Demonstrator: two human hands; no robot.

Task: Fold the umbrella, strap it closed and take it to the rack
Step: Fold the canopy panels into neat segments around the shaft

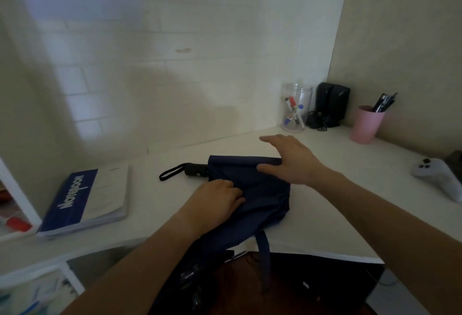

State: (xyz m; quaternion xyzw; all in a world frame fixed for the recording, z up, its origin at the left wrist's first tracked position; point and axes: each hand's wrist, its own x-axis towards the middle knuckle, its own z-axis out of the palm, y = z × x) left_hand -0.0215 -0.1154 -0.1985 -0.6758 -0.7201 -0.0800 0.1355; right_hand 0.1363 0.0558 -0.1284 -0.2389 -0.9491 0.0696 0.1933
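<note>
White desk (312,214) holds one navy umbrella (252,189), one notebook (85,199), two cups. Left hand (220,199) pinches its fabric with curled fingers; right hand (290,159) lies flat on it, fingers straight and apart.

One umbrella (250,189), one notebook (85,199), one jar (296,107), one cup (366,124), one speaker (331,103).

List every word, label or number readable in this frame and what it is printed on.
"NOTEBOOK": white letters on the blue cover of the white-paged notebook, seen upside down.
Small print on the notebook's white cover part: too blurred to read.
Markers in the clear plastic jar: labels too small to read.
</note>
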